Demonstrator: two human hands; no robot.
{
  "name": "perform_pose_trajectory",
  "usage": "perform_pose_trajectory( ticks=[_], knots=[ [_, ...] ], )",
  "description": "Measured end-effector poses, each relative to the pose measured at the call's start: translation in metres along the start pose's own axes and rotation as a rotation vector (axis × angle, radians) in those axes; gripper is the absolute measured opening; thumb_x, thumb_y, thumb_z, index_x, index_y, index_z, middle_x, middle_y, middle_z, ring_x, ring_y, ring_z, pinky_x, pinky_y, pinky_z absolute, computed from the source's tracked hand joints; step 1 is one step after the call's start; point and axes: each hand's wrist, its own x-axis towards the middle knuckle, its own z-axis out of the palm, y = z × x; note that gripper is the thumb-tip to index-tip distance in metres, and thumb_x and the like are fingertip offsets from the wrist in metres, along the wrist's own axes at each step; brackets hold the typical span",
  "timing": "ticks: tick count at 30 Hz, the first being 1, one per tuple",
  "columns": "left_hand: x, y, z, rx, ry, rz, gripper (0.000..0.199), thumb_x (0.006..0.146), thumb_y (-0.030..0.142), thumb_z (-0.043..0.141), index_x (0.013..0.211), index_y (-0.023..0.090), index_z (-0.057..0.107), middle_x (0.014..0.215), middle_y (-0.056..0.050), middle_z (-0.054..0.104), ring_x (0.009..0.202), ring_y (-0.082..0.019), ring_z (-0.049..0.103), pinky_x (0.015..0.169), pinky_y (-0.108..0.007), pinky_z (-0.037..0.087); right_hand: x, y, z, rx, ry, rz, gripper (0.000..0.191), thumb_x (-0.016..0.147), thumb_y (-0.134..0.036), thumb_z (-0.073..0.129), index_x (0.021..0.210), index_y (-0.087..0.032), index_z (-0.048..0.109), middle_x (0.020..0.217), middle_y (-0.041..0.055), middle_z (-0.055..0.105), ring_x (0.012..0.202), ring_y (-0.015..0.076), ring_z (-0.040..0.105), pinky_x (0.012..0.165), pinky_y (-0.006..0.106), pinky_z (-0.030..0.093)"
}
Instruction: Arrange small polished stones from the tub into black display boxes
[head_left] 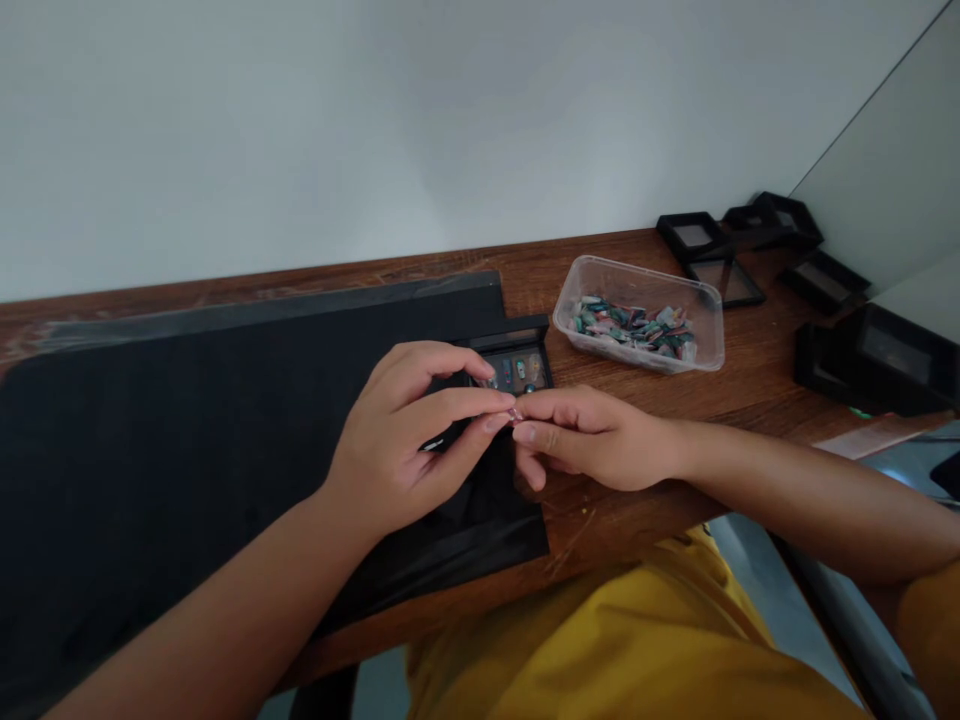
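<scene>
My left hand (pixel 420 425) and my right hand (pixel 581 430) meet fingertip to fingertip at the middle of the view. Pinched between them is a small shiny pinkish piece (pixel 515 414), too small to name. Both hands close on it with thumb and forefinger. Just behind the fingers lies a black box (pixel 517 326) with several small teal and clear pieces (pixel 521 370) set inside. My left hand hides part of this box.
A clear plastic tub (pixel 640 280) holds many small wrapped colourful pieces (pixel 637 328). Several black frames (pixel 691 236) and boxes (pixel 892 358) stand at the right. A black mat (pixel 187 450) covers the left of the wooden table (pixel 600 505), and a pale wall rises behind.
</scene>
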Motion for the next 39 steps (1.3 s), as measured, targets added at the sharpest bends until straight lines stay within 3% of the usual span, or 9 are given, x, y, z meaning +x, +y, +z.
perform_pose_trajectory(
  ticks=[9,17,25,31,39],
  knots=[
    [-0.0039,-0.0031,-0.0055,0.093,-0.037,0.110,0.028,0.092,0.016,0.069,0.114,0.033,0.071,0.105,-0.005,0.074,0.093,-0.024,0.071,0.083,-0.044,0.061,0.0008,-0.0012,-0.0034,0.223,-0.069,0.063,0.030,0.106,-0.045,0.053,0.099,-0.016,0.056,0.073,-0.0051,0.061,0.053,0.0057,0.041,0.050,0.022,0.032],
    [-0.0029,-0.0006,-0.0045,0.065,-0.028,0.062,0.027,0.093,0.018,0.067,0.113,0.036,0.071,0.104,-0.002,0.075,0.092,-0.023,0.072,0.083,-0.043,0.062,0.0008,-0.0030,-0.0034,0.221,-0.069,0.072,0.030,0.106,-0.046,0.054,0.098,-0.017,0.056,0.072,-0.0051,0.061,0.053,0.0054,0.041,0.050,0.022,0.032],
    [0.0039,0.0044,-0.0014,0.030,0.001,0.053,0.019,0.094,0.018,0.068,0.107,0.031,0.070,0.102,-0.003,0.075,0.089,-0.021,0.072,0.080,-0.041,0.063,0.0007,-0.0018,-0.0036,0.243,-0.068,0.043,0.023,0.107,-0.038,0.051,0.097,-0.017,0.055,0.073,-0.0055,0.061,0.052,0.0050,0.041,0.050,0.022,0.031],
    [0.0033,0.0038,-0.0035,0.038,0.010,0.042,0.019,0.093,0.020,0.069,0.107,0.033,0.069,0.102,-0.002,0.074,0.088,-0.022,0.072,0.079,-0.042,0.062,0.0002,-0.0012,-0.0032,0.251,-0.084,0.035,0.018,0.109,-0.028,0.044,0.099,-0.016,0.055,0.074,-0.0052,0.061,0.052,0.0051,0.041,0.050,0.021,0.031],
    [0.0029,0.0032,-0.0032,0.038,0.027,0.075,0.015,0.093,0.017,0.071,0.102,0.028,0.068,0.101,-0.003,0.072,0.089,-0.020,0.071,0.079,-0.040,0.061,0.0005,-0.0015,-0.0032,0.256,-0.084,0.048,0.019,0.109,-0.026,0.044,0.097,-0.016,0.055,0.074,-0.0050,0.062,0.052,0.0046,0.041,0.050,0.021,0.031]
  ],
)
